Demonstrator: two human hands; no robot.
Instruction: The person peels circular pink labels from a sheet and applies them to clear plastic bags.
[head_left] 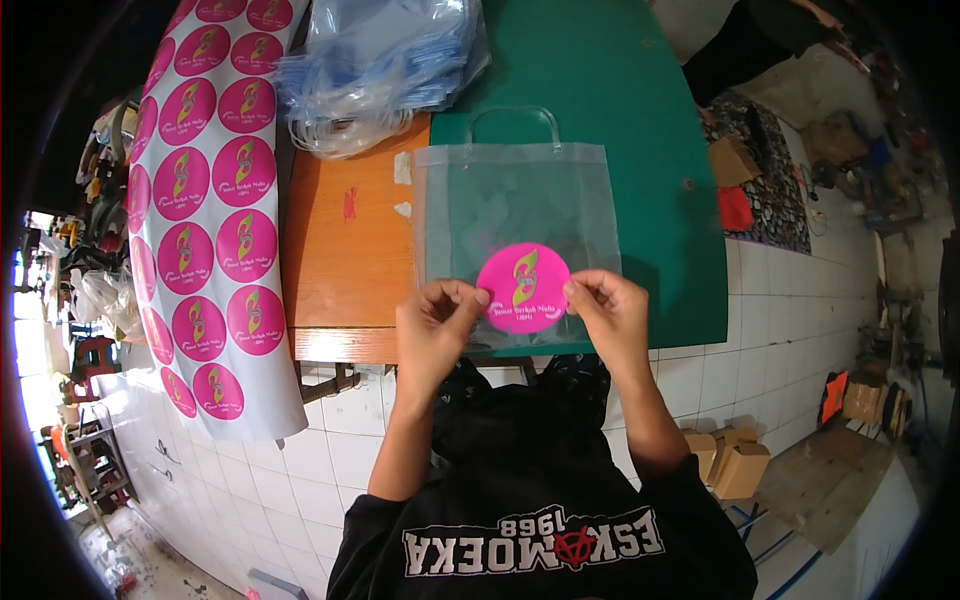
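left hand (pixel 437 318) | right hand (pixel 607 305) | both pinching pink sticker (pixel 523 288) edges over clear bag (pixel 515 205)

One round pink sticker (pixel 523 288), one clear handled bag (pixel 515 200), one sticker sheet (pixel 210 200), one heap of clear bags (pixel 385 60), two hands.

Glossy pink round sticker (pixel 523 287); clear smooth plastic bag (pixel 517 205); varnished wood table (pixel 345 265); matt green mat (pixel 610 110).
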